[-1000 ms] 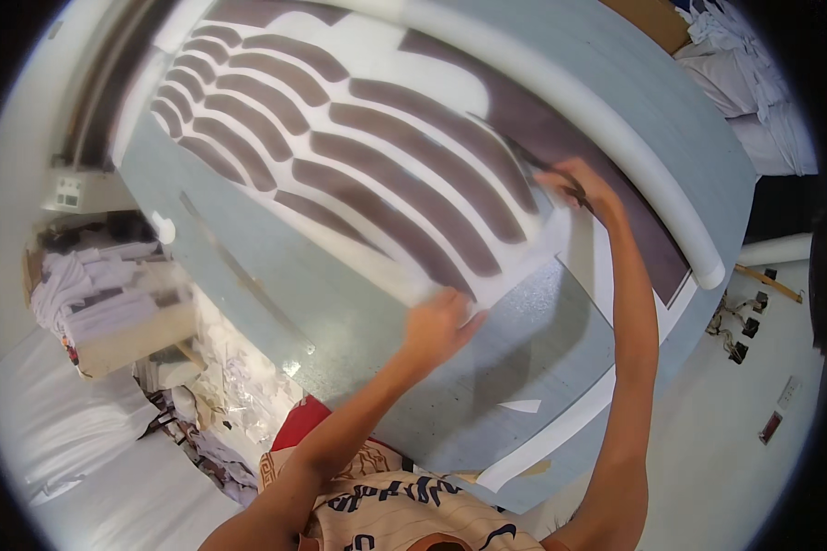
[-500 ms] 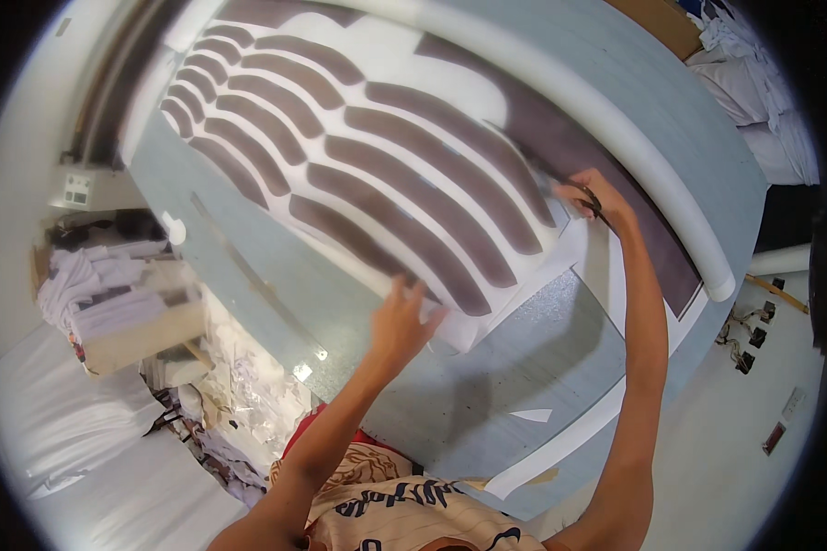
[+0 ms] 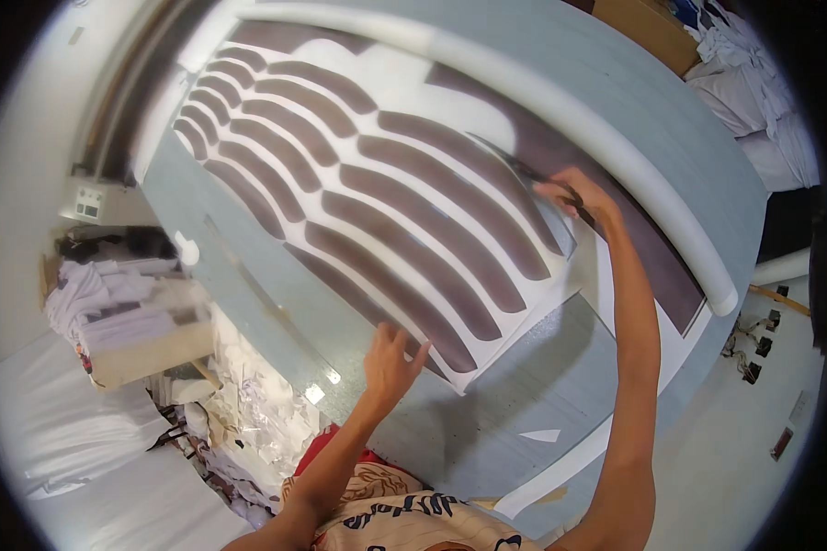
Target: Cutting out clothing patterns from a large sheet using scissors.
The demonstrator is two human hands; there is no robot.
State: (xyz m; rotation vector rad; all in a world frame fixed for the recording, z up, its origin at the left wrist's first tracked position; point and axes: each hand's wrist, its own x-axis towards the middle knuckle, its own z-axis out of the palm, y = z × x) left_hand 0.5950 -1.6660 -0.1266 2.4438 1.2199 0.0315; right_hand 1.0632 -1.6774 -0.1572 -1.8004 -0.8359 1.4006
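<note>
A large white sheet (image 3: 333, 150) printed with rows of curved dark-brown bands lies across the table. In my right hand (image 3: 579, 197), black scissors (image 3: 530, 174) are gripped at the handles, their blades pointing to the far left over the topmost long band (image 3: 473, 147). My left hand (image 3: 390, 367) rests at the sheet's near edge with its fingers apart, over the lowest long band (image 3: 340, 285). A thin gap shows between the sheet's right end and the white paper beside it. Whether the blades are parted is hard to make out.
A long white roll (image 3: 606, 138) runs along the far side, beside a dark-brown printed area (image 3: 560, 151). On the blue-grey table (image 3: 496, 432) lie a small white scrap (image 3: 542, 435) and a metal ruler (image 3: 266, 298). Folded cloth (image 3: 110, 298) and paper waste (image 3: 257, 395) sit at left.
The banded sheet's near edge has shifted toward me, and my left hand has moved the same way. My right hand with the scissors has moved slightly left. The view has shifted a little.
</note>
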